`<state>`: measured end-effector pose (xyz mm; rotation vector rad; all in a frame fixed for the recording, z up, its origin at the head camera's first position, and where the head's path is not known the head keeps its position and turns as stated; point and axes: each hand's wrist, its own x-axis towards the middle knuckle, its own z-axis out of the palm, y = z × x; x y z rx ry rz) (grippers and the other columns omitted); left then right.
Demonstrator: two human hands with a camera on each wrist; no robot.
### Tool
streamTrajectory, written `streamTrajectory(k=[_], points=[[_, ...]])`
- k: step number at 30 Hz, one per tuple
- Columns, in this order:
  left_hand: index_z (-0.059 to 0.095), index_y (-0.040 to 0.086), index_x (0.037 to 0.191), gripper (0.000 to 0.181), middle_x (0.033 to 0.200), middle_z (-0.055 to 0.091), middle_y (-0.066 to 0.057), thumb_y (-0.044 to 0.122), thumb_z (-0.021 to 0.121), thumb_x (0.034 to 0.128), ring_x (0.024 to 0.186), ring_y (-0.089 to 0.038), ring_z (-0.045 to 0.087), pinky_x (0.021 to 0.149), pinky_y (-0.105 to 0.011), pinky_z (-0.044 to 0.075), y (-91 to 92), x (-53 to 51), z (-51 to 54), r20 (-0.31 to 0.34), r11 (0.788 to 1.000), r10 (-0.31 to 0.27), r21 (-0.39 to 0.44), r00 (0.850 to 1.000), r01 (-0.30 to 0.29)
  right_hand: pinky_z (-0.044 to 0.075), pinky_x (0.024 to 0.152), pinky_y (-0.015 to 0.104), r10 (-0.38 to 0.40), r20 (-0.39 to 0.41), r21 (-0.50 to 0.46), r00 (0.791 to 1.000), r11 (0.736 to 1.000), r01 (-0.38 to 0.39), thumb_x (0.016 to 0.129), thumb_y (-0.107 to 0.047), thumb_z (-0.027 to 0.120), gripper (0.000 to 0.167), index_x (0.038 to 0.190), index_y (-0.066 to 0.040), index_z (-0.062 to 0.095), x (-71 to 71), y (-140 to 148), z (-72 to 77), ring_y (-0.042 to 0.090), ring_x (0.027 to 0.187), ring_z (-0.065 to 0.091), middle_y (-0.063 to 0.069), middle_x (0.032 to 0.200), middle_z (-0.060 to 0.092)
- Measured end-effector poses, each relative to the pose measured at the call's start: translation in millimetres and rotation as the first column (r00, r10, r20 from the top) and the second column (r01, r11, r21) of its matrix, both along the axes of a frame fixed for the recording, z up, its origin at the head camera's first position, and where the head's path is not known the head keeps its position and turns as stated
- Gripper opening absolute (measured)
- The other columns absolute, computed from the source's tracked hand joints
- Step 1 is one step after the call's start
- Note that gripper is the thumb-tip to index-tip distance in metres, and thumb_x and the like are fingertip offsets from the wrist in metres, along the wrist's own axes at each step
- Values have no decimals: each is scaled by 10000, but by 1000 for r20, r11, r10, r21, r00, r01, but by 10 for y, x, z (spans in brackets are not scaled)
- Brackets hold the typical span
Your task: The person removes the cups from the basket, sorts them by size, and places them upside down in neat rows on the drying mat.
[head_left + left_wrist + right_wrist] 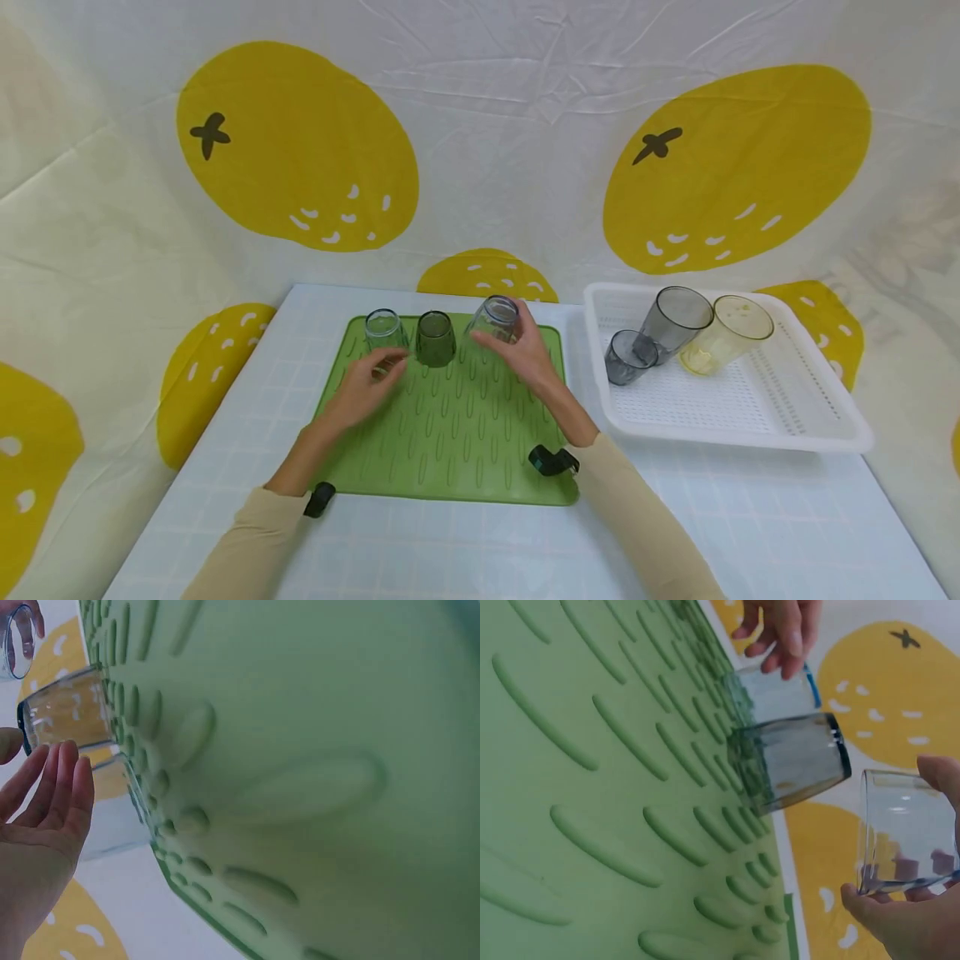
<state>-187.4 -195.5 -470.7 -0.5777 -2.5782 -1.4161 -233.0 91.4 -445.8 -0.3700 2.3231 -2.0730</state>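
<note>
In the head view, my right hand grips a clear glass tumbler at the back right of the green drying mat. The right wrist view shows this tumbler apart from the mat, its mouth facing the mat, between thumb and fingers. Two tumblers stand upside down along the mat's back edge: a pale bluish one at left and a dark grey one beside it. My left hand is near the pale tumbler, fingers loosely bent and holding nothing.
A white plastic basket stands right of the mat. In it are a tall grey glass, a yellowish glass and a small grey glass. Behind the table hangs a fruit-printed cloth.
</note>
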Motion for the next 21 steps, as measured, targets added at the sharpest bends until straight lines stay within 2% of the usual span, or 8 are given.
streamTrajectory(k=[3,8,14,17,21], points=[[647,-110,1244,256,1122,696,-222,25,608,1030,997,-336,657,811,-334,560,-92,-6,-39,-14,1000,15,-20,1000,-16,505,1034,460,-16,11,17,1000,1000,16,889,-272,835,723,1486,-190,436,-42,-6,-14,263,1273,561,81,1364,581],[663,-92,1235,252,1109,706,-190,59,607,1040,988,-312,658,810,-379,563,-252,8,-42,-15,997,44,-69,999,-45,507,1029,463,-29,20,34,999,999,29,887,-280,836,750,1503,-172,422,-112,-22,-58,272,1274,556,98,1374,576],[678,-85,1208,230,1095,700,-180,50,618,1032,973,-303,653,792,-398,568,-452,-2,-96,-64,986,84,-136,994,-92,503,1025,475,-18,40,42,999,999,16,905,-267,821,733,1502,-166,409,-178,-49,-120,279,1278,551,109,1376,568],[677,-96,1202,229,1091,684,-201,41,624,1026,976,-327,647,801,-459,567,-533,-5,-112,-84,978,102,-173,991,-116,489,1047,470,-9,51,33,999,999,7,911,-254,813,740,1507,-145,389,-217,-67,-166,284,1295,541,121,1393,554],[670,-124,1190,234,1105,669,-268,17,636,1006,1027,-414,631,877,-566,532,-622,-15,-119,-90,969,118,-205,989,-135,470,1071,457,-3,55,42,998,999,1,915,-247,808,751,1509,-116,367,-260,-85,-229,294,1284,541,139,1396,539]])
